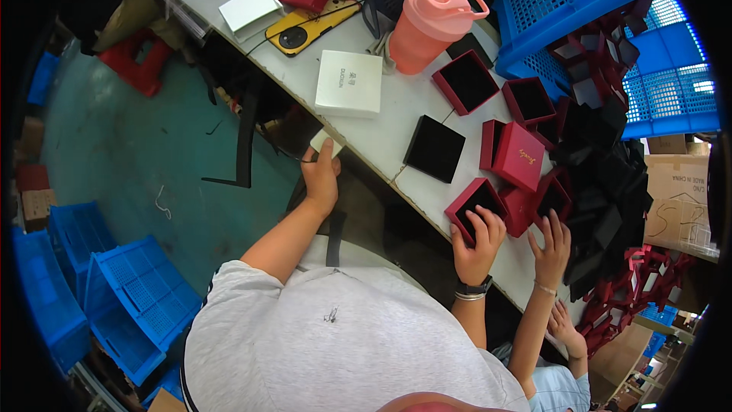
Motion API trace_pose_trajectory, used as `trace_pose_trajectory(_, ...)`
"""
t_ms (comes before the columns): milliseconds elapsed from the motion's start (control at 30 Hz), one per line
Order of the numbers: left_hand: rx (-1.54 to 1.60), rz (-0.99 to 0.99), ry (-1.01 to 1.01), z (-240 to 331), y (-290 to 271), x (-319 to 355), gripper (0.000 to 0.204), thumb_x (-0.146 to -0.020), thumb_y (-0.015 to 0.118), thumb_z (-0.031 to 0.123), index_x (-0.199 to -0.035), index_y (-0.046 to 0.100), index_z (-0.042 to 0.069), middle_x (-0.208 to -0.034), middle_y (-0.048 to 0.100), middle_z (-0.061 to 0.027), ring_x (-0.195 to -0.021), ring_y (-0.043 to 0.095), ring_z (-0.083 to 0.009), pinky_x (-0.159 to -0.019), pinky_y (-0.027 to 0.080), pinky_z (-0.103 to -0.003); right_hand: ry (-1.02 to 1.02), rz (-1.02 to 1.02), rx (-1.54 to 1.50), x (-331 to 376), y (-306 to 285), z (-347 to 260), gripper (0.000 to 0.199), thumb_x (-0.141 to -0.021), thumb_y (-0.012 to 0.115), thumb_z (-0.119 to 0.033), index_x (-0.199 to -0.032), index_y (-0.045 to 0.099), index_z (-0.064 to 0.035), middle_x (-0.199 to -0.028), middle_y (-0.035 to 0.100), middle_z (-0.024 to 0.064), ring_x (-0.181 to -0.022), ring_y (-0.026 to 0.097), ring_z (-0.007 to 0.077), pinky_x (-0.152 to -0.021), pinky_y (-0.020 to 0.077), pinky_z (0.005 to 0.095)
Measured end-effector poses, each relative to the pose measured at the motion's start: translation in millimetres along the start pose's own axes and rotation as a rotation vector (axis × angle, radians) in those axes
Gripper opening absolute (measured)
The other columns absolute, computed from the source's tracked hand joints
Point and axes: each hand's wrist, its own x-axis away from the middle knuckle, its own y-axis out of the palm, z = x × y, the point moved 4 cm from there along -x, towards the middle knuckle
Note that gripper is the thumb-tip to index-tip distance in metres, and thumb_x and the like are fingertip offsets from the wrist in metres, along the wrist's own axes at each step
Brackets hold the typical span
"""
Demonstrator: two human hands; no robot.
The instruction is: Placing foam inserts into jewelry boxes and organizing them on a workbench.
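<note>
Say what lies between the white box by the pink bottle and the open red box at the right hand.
Head view: a black square piece on the white tabletop; bare gaps separate it from the white box and red box.

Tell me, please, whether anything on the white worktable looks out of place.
The pink plastic lidded bottle stands beside the square white cardboard box; a drinking vessel looks somewhat odd so near packaging.

Smooth-walled box (463, 202), matt pad (435, 149)
</note>
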Motion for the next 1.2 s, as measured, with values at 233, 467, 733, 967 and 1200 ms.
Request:
trace_pose_trajectory(233, -0.025, -0.047, -0.006, 4.3, 2.4, -4.6, 0.014, -0.093, 0.06, 0.018, -0.099, 0.059, 0.005, -0.072, 0.055, 0.0012, -0.051, 0.038, -0.0056, -0.047, 0.029, -0.022, 0.009, -0.013, 0.0, -0.5, -0.8, 1.1, 0.035, -0.069, 0.077, -0.012, -0.101, 0.065, -0.007, -0.115, 0.059, 0.0094, -0.109, 0.05, 0.0322, -0.096, 0.0379, 0.0447)
trace_pose_trajectory(467, -0.008, -0.097, -0.036, 8.4, 6.4, -2.6, 0.013, -0.093, 0.058, 0.018, -0.099, 0.059, 0.006, -0.07, 0.052, 0.0021, -0.051, 0.037, -0.0057, -0.048, 0.029, -0.022, 0.004, -0.007, 0.008, -2.9, 0.9, -0.8, 0.035, -0.069, 0.077, -0.012, -0.101, 0.065, -0.0063, -0.114, 0.06, 0.0099, -0.109, 0.05, 0.0324, -0.095, 0.0392, 0.0446)
trace_pose_trajectory(733, -0.001, -0.15, -0.185, -0.6, 4.8, -1.2, 0.02, -0.095, 0.056, 0.029, -0.101, 0.055, 0.01, -0.066, 0.048, 0.0026, -0.052, 0.037, -0.0061, -0.048, 0.027, -0.021, 0.0, 0.032, -0.009, -0.7, -1.0, 1.1, 0.035, -0.069, 0.078, -0.012, -0.102, 0.066, -0.0072, -0.114, 0.061, 0.0089, -0.108, 0.052, 0.0317, -0.094, 0.0399, 0.0439)
trace_pose_trajectory(967, -0.296, -0.35, -0.39, 0.1, -2.6, 45.9, 0.025, -0.092, 0.062, 0.034, -0.089, 0.056, 0.01, -0.061, 0.047, 0.0023, -0.05, 0.038, -0.0075, -0.048, 0.029, -0.022, -0.019, 0.038, -0.032, -0.9, -3.9, 3.5, 0.039, -0.066, 0.078, -0.013, -0.103, 0.066, -0.0087, -0.115, 0.061, 0.0069, -0.108, 0.053, 0.0309, -0.093, 0.0401, 0.0443)
trace_pose_trajectory(1200, -0.906, -0.565, 0.759, 148.5, 120.2, 30.8, 0.049, -0.071, 0.079, 0.008, -0.113, 0.055, 0.002, -0.106, 0.06, -0.0111, -0.087, 0.058, -0.0163, -0.071, 0.048, -0.03, -0.029, 0.047, -0.018, 0.7, -4.4, 3.5, 0.038, -0.067, 0.078, -0.016, -0.102, 0.066, -0.0092, -0.115, 0.06, 0.0064, -0.107, 0.053, 0.0299, -0.094, 0.0389, 0.0446)
